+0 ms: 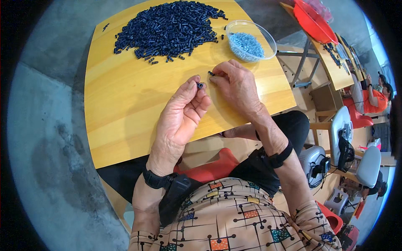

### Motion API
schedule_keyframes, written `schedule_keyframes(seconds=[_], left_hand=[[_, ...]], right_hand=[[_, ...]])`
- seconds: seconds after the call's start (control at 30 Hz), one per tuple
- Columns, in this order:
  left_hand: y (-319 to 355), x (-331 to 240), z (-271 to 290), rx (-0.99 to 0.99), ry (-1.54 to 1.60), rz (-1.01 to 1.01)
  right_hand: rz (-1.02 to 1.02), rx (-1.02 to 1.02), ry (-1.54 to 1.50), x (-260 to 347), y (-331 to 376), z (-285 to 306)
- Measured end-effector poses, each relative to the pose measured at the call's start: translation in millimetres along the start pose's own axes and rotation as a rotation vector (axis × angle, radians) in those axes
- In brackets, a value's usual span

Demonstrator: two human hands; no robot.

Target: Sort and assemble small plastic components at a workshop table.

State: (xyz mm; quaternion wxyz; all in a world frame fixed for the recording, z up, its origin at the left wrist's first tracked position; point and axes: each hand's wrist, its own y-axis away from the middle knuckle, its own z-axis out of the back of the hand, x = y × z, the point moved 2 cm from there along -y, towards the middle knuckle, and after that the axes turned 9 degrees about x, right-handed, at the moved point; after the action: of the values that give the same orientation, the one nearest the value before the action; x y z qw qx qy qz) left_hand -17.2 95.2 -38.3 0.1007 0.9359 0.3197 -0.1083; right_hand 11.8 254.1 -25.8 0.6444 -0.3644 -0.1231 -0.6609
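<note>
Pinched between the thumb and fingers of my left hand [184,111] is a small dark blue hollow cylinder [200,85], its round end facing up. Close by on the right, my right hand [238,88] grips another small dark piece [211,73] at its fingertips. The two pieces are apart, both above the wooden table. A big heap of similar dark blue cylindrical pieces [167,29] lies beyond my hands. To the right of the heap stands a clear round plastic bowl [270,39] holding many small pale blue translucent pieces [247,45].
The yellow wooden table [121,104] meets a grey wall on the left. Some loose dark pieces [105,27] lie near its far left corner. At right are another table with a red basin [314,21], light blue chairs [341,125], and a person in an orange top [374,101].
</note>
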Motion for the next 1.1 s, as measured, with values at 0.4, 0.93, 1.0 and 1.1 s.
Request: schedule_keyframes(seconds=[0.4,0.93,1.0,1.1], left_hand=[[7.2,-12.7,1.1,0.01,-0.25,-0.13],[7.9,-4.2,-9.2,-0.028,-0.493,-0.104],[11.6,-5.9,-3.4,-0.057,-0.572,-0.132],[8.8,-1.9,-5.9,-0.037,-0.602,-0.121]], right_hand=[[-0.209,0.091,-0.429,3.4,8.4,1.8],[-0.083,0.058,-0.257,14.0,20.8,21.3],[0.039,0.024,-0.037,8.0,13.5,16.5],[0.062,0.032,0.125,2.1,4.7,13.1]])
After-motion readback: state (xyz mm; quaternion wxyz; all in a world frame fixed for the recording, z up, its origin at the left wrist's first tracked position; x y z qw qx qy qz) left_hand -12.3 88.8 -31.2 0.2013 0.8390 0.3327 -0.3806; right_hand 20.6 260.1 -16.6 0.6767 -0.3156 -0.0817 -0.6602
